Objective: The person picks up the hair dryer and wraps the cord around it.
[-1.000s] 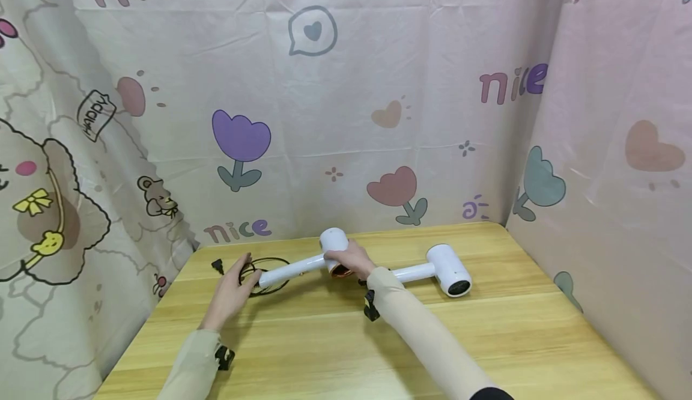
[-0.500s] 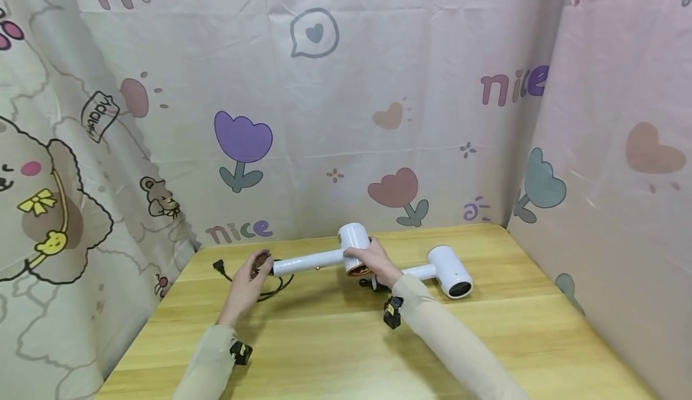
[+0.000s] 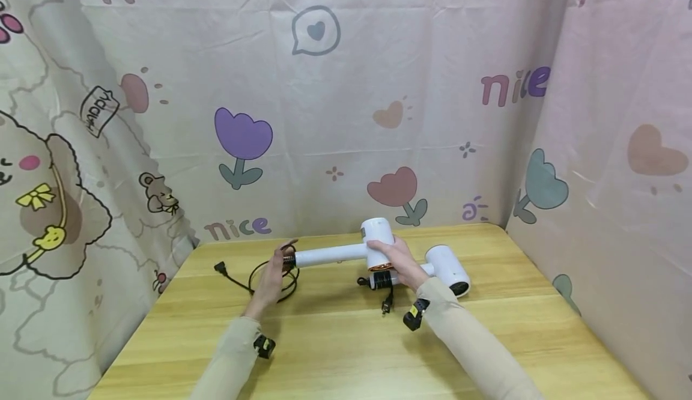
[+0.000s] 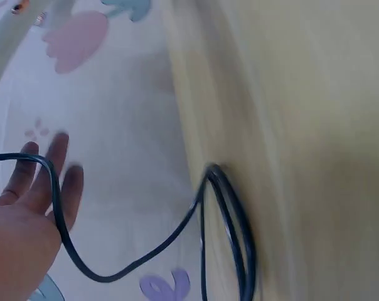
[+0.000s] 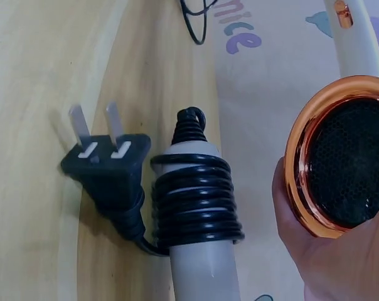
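Note:
A white hair dryer (image 3: 331,256) with a copper-coloured rim (image 5: 300,213) hangs above the table, its handle pointing left. My right hand (image 3: 404,262) grips its barrel, thumb on the near side. At the handle's end is my left hand (image 3: 268,283), with the dryer's black cord (image 4: 101,278) running across it. Three of its fingers look nearly straight in the left wrist view; its thumb is hidden there. Loose loops of that cord hang to the table. Below my right hand lies a second white hair dryer (image 3: 444,268), its cord (image 5: 196,200) wound round the handle.
The wooden table (image 3: 335,352) carries the first dryer's plug (image 3: 220,267) at the left. The second dryer's plug (image 5: 105,169) lies beside its handle. Patterned cloth (image 3: 324,106) stands behind the table and at both sides.
The held hair dryer has moved right and up, and its handle has levelled out. My left hand has followed to the right, drawing the cord along. The second dryer's wound cord has come into sight.

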`<state>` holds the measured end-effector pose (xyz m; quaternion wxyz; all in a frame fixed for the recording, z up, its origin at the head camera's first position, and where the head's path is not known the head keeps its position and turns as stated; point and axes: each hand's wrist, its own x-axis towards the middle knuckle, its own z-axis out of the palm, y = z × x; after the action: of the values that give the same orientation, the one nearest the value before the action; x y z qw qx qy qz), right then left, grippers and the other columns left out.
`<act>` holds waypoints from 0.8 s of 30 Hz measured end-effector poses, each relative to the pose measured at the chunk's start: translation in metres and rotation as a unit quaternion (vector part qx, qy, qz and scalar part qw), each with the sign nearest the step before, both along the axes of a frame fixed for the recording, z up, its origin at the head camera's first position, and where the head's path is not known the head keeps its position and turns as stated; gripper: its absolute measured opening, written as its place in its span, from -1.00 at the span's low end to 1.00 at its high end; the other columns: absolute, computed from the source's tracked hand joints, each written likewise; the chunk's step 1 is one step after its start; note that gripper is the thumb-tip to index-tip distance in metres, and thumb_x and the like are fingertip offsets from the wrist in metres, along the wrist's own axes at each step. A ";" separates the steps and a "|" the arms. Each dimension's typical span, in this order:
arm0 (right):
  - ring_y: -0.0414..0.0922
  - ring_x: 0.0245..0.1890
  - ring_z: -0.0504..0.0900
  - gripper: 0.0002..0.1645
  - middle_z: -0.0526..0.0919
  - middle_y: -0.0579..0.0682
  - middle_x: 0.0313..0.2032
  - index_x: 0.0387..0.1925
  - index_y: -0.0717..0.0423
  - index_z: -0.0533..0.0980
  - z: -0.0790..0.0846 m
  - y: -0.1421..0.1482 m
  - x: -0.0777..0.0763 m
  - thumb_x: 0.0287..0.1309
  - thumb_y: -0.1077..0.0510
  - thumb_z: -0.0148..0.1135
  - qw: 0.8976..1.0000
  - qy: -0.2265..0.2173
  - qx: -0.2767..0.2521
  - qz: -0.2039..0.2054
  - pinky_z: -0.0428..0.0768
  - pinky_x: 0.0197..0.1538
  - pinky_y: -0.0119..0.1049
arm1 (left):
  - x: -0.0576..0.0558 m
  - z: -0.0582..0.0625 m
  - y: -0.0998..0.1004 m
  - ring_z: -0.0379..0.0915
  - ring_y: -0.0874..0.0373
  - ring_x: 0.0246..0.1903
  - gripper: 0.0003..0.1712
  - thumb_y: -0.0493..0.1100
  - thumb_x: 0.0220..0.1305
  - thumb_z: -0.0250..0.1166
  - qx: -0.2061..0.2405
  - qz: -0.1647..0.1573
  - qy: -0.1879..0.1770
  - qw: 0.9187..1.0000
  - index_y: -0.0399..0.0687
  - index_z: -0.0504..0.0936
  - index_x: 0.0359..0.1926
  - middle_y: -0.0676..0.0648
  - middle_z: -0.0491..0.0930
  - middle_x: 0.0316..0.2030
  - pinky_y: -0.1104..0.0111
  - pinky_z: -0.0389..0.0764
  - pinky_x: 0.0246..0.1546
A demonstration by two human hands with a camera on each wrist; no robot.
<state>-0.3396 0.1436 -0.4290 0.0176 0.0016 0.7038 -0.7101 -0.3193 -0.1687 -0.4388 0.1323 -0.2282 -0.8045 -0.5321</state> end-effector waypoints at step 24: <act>0.09 -0.03 0.58 -0.13 0.52 0.22 0.08 0.30 0.18 0.29 0.013 0.036 0.002 0.02 -0.02 0.46 0.990 0.070 0.075 -0.098 0.62 -0.03 -0.13 | -0.003 0.021 0.035 0.33 -0.06 0.09 -0.38 0.09 0.59 -0.33 0.081 -0.130 -0.149 0.977 -0.10 0.23 0.46 -0.31 0.28 0.34 0.19 0.51 0.00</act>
<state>-0.3378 0.1799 -0.4157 -0.1014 0.0226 0.7508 -0.6523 -0.3223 -0.1334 -0.4181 -0.0413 -0.2371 -0.7333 -0.6359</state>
